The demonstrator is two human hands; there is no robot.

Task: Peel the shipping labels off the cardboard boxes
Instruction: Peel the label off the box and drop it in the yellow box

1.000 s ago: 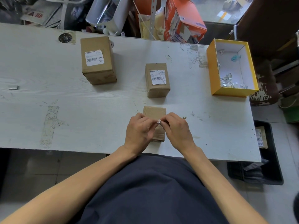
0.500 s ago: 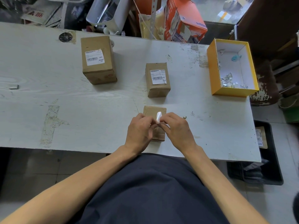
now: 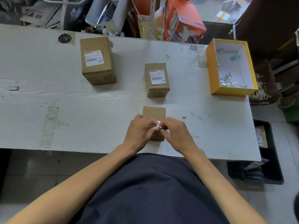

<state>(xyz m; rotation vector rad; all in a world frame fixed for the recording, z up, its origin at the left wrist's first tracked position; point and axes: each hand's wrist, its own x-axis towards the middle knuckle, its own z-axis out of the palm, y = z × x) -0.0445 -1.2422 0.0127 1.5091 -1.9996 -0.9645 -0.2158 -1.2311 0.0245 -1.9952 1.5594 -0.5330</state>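
Three brown cardboard boxes stand on the white table [image 3: 48, 94]. The nearest box [image 3: 154, 113] has a bare top; my left hand [image 3: 140, 130] and my right hand [image 3: 177, 133] meet over its near half. Between their fingertips they pinch a small crumpled white label [image 3: 158, 124]. The middle box [image 3: 157, 80] carries a white barcode label [image 3: 157, 77] with a curled corner. The larger box [image 3: 97, 60] at the back left bears a flat label [image 3: 93, 58].
A yellow open box [image 3: 233, 92] with white lining and several paper scraps stands at the right end. A small metal piece [image 3: 13, 88] lies far left. Clutter fills the space behind the table. A black bin [image 3: 265, 159] sits on the floor at right.
The white label stood up between my fingers half a second ago; now it is folded smaller and lower. Both hands stay over the nearest box.
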